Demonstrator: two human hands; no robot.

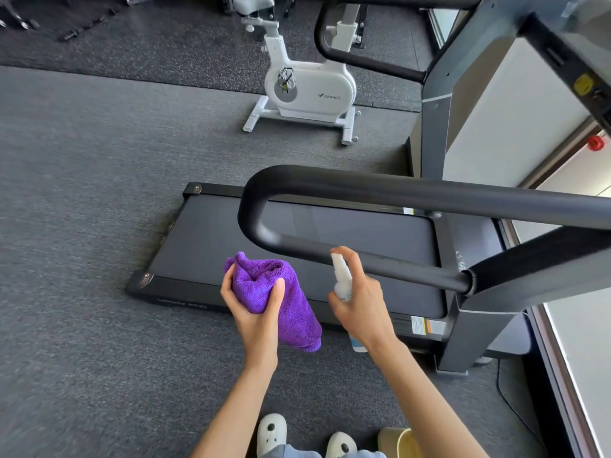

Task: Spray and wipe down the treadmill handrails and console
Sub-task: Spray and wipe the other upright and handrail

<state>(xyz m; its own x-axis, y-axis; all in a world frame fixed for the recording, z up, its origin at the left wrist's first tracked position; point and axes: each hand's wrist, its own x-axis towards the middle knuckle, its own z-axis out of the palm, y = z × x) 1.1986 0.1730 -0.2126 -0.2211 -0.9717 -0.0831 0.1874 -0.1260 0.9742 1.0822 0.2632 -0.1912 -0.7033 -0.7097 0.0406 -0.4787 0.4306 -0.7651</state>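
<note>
So the near handrail (380, 193) is the black padded loop right in front of you, curving round at its left end and running back to the treadmill's grey upright (479, 319) on the right. Your right hand (360, 302) is just under the lower bar of that loop, fingers wrapped round a small white spray bottle (342, 279), with one finger sitting up on top of the nozzle. The nozzle is close to the lower bar but not touching it as far as you can see, and the bottom of the bottle pokes out below your wrist.

Your left hand (256, 309) is beside it, a bit lower and to the left, gripping a bunched-up purple microfiber cloth (277, 292); thumb on one side, fingers on the other, and the loose end hangs down past your palm. The two hands are near each other but apart.

Below both is the treadmill deck (205, 246), black belt, lying flat on the grey carpet floor (82, 193), its near long edge under your hands. The second handrail (334, 51) shows up top, and part of the console (591, 84) cuts in at the top right corner, mostly out of frame.

Further out, a white MERACH exercise bike (307, 84) stands on the floor past the far end of the deck. Your white clogs (271, 431) are at the bottom edge, with something pale yellow (401, 441) beside them that you can't really make out.
</note>
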